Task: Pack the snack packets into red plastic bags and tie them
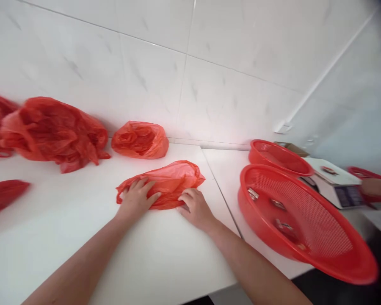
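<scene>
A crumpled red plastic bag (174, 178) lies on its side on the white table, in front of me. My left hand (137, 198) rests on the bag's left part with its fingers spread. At the bag's lower right edge is my right hand (195, 207), its fingers curled with the thumb below, closed on the thin plastic. Behind this bag, against the wall, sits a rounded red bag (139, 140) with its top bunched inward.
A heap of red plastic bags (53, 131) lies at the back left. On the right stand a large red mesh basket (317, 212) with several small packets, another red basket (279, 156) and a white weighing scale (333, 178). Another person's arm (379, 187) shows at the far right.
</scene>
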